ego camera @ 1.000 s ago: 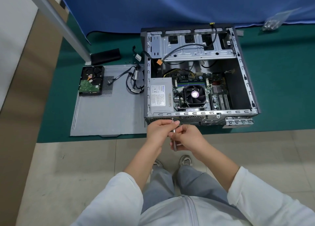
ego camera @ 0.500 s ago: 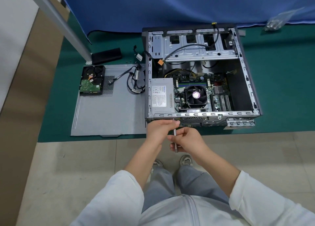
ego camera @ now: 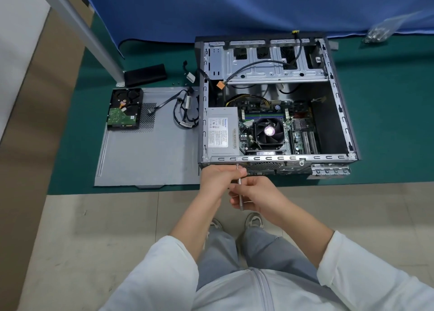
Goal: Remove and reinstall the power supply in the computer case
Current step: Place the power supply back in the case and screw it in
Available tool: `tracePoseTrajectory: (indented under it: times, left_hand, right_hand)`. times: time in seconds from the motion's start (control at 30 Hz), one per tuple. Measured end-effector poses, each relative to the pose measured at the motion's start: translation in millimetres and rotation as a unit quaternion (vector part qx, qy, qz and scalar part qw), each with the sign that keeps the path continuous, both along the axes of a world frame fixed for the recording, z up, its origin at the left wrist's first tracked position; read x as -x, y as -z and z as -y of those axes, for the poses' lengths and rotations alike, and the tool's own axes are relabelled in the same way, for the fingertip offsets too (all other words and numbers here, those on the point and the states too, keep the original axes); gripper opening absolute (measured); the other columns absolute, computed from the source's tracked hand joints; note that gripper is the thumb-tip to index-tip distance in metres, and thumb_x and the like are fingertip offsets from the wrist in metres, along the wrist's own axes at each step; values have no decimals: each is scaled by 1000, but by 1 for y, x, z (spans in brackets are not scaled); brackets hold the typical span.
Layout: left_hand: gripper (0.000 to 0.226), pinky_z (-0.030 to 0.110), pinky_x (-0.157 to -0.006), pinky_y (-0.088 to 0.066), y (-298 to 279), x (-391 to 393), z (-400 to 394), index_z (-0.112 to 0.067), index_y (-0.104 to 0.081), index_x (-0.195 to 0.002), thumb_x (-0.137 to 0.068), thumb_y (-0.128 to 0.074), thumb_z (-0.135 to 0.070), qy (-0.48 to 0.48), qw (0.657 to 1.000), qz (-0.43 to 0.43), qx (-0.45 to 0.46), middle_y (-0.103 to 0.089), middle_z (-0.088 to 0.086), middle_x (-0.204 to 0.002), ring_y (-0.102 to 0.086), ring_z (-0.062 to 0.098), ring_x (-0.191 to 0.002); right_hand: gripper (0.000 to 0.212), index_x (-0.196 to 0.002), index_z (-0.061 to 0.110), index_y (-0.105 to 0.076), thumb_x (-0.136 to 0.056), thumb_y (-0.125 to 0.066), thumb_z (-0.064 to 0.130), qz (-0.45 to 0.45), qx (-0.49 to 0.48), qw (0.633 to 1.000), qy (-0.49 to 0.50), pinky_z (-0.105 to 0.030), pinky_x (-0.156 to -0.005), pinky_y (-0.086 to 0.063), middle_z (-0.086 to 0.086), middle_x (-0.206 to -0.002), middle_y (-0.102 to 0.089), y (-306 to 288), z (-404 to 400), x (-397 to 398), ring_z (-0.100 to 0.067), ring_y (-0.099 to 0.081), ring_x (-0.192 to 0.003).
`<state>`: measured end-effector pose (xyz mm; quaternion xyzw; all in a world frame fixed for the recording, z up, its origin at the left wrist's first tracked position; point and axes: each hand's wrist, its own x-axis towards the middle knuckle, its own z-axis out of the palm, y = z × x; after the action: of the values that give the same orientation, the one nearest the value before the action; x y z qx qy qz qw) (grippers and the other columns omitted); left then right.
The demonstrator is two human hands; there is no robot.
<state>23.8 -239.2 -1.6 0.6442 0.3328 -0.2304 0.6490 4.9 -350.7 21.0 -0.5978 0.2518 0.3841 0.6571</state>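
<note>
The open computer case (ego camera: pixel 338 99) lies on its side on a green mat. A grey power supply (ego camera: pixel 222 132) with a white label sits in its near left corner, beside the motherboard fan (ego camera: pixel 269 131). Just in front of the case's rear panel, my left hand (ego camera: pixel 218 179) pinches a small screw (ego camera: pixel 237 166) at the tip of a thin metal screwdriver (ego camera: pixel 240 194). My right hand (ego camera: pixel 258 194) grips the screwdriver's shaft lower down. The shaft points up toward the rear panel edge.
The removed side panel (ego camera: pixel 145 155) lies flat to the left with a hard drive (ego camera: pixel 124 108) and loose cables (ego camera: pixel 185 108) on it. A black pouch (ego camera: pixel 145 74) and a metal post (ego camera: pixel 77 29) stand behind. A bag of screws (ego camera: pixel 378 32) lies far right.
Both hands have stayed at the rear panel with the screwdriver; they shifted only slightly. The view has drifted a little.
</note>
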Motion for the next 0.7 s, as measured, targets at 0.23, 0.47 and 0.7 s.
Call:
tracePoseTrajectory:
  times: [0.23, 0.47, 0.7]
  left_hand:
    - [15, 19, -60, -52, 1, 3, 4, -23, -71, -67, -67, -86, -25, 17, 995, 36, -88, -71, -7, -67, -65, 6, -62]
    - [9, 18, -58, -51, -4, -2, -6, -8, -74, -89, -85, -70, -15, 52, 998, -22, 31, -75, 1, -84, -66, 8, -67]
    - [14, 29, -83, -55, 1, -3, 0, -15, -74, -72, -66, -86, -16, -19, 1000, -6, -2, -75, 5, -81, -71, 16, -84]
  right_hand:
    - [13, -86, -7, -60, -94, -54, 1, -7, -5, 997, 78, -28, -60, -59, -17, -72, -62, 6, -4, 3, -20, -64, -58]
    - [27, -89, -3, -58, -102, -37, 7, -20, -45, 996, 76, -27, -57, -58, -11, -65, -66, 3, -6, 2, -18, -67, -54]
    - [11, -88, -3, -59, -83, -69, 1, 8, 11, 997, 76, -31, -61, -59, -14, -70, -60, 4, 1, 5, -20, -60, -60]
